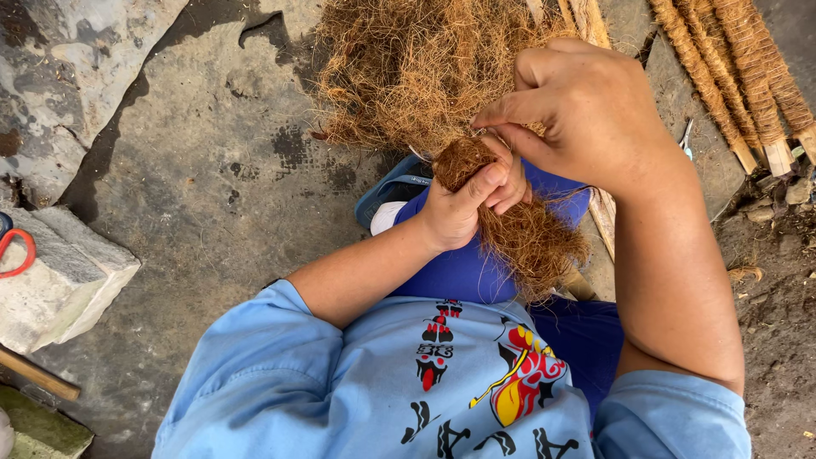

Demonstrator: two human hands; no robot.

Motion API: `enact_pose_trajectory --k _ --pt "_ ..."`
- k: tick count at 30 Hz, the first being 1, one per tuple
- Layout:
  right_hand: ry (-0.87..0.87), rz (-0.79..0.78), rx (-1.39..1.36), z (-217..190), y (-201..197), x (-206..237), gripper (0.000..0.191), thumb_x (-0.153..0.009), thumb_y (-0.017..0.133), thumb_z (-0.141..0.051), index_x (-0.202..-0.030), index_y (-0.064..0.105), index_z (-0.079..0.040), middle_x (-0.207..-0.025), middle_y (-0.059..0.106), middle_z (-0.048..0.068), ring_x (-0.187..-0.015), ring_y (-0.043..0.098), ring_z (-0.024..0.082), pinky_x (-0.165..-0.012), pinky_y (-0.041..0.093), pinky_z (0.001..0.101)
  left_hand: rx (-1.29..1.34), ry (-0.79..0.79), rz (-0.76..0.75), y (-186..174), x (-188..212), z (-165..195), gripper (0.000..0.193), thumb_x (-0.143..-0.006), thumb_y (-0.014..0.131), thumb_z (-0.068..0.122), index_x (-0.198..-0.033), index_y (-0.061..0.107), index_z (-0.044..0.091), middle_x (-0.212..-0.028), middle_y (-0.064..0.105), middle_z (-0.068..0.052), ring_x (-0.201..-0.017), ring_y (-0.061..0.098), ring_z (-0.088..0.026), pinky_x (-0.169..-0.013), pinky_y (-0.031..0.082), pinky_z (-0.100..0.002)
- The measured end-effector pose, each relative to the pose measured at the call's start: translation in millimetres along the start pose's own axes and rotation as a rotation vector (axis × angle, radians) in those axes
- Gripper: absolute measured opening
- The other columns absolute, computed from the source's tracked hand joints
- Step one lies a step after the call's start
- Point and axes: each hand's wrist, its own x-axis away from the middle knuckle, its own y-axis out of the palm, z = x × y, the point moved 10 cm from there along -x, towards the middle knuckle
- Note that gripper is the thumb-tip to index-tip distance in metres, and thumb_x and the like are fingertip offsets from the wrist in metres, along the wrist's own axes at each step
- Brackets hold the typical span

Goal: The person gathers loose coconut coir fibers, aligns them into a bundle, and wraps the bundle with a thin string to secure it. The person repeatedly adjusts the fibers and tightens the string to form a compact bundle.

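Grey concrete floor [212, 195] w/ dark stains, stone block [64, 272] at left, dirt ground [778, 323] at right, daylight.

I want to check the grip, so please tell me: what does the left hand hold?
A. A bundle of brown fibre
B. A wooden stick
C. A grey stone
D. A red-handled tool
A: the left hand is closed around a bundle of brown fibre, with loose strands hanging below it, while the right hand works at the top of the bundle.
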Motion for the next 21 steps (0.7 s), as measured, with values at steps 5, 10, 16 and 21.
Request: enact_pose_trajectory --k 5,10,16,21 --pt "0.007 -0.066 -0.117 11 11 -4 0.018 -0.085 0.084 -0.023 -0.102 0.083 -0.028 -0.077 0.052 0.003 -0.084 0.060 0.026 -0.068 0.047 0.0409 0.014 0.005 -0.034 -2 -1 -12 0.054 -0.087 0.076 0.063 -0.095 0.050 0.016 -0.067 0.041 0.003 -0.060 0.043 -0.010 -0.069 0.044 -0.032" --pt "0.021 -0.174 -0.310 20 29 -12 0.018 -0.086 0.079 -0.018 -0.103 0.082 -0.023 -0.081 0.060 0.004 -0.085 0.064 0.026 -0.070 0.049 0.0391 0.125 -0.023 -0.035 -2 -5 -24 0.082 -0.060 0.067 0.089 -0.095 0.050 0.017 -0.067 0.040 0.007 -0.061 0.042 -0.009 -0.072 0.041 -0.029" --pt "0.039 -0.339 -0.437 22 46 -20 0.030 -0.077 0.072 -0.008 -0.104 0.081 -0.019 -0.080 0.063 0.006 -0.073 0.066 0.025 -0.063 0.049 0.0379 0.048 0.040 0.095 -7 -4 -23 0.088 -0.057 0.063 0.093 -0.097 0.049 0.016 -0.071 0.040 0.007 -0.059 0.042 -0.008 -0.069 0.041 -0.029" --pt "0.076 -0.467 -0.522 21 59 -21 0.042 -0.073 0.063 0.003 -0.107 0.081 -0.015 -0.083 0.067 0.008 -0.071 0.068 0.023 -0.063 0.052 0.0355 0.083 0.039 0.143 -8 -5 -27 0.094 -0.064 0.045 0.101 -0.100 0.049 0.014 -0.067 0.040 0.004 -0.060 0.041 -0.011 -0.069 0.041 -0.030"
